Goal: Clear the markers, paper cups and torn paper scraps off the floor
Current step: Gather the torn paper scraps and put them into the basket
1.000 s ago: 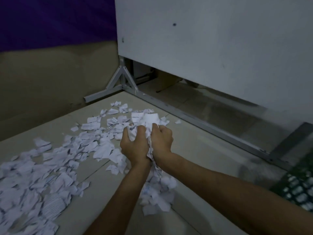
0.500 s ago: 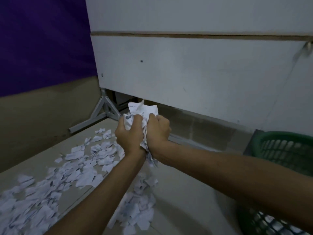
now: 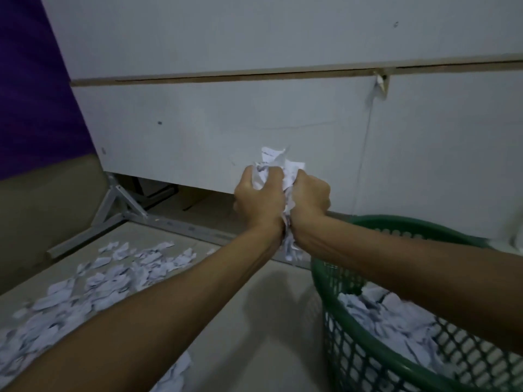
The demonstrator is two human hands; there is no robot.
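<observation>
the fingers [image 3: 249, 176] of the left hand [image 3: 259, 200] are curled tight round a wad of torn paper scraps [image 3: 276, 165], and the right hand [image 3: 311, 196] curls round the same wad from the other side, so the 2 hands press it between them with crumpled ends sticking out above the knuckles and a few bits hanging below the wrists. the wad is held in the air to the left of the green basket [image 3: 353, 321], above floor level and not yet over its rim.

inside the green basket a layer of white scraps [image 3: 396, 321] already lies against the mesh wall, so part of the job looks done. a large spread of loose scraps [image 3: 93, 284] lies on the floor [image 3: 254, 321] well to the left of the basket, with a few more pieces [image 3: 175, 372] at the bottom edge of the view, nearer the basket. no markers or paper cups show anywhere; whether they are already gone or just out of view i cannot tell.

my reading: this handful is on its way to the basket, and several more handfuls of paper remain, so the task seems well short of finished.
</observation>
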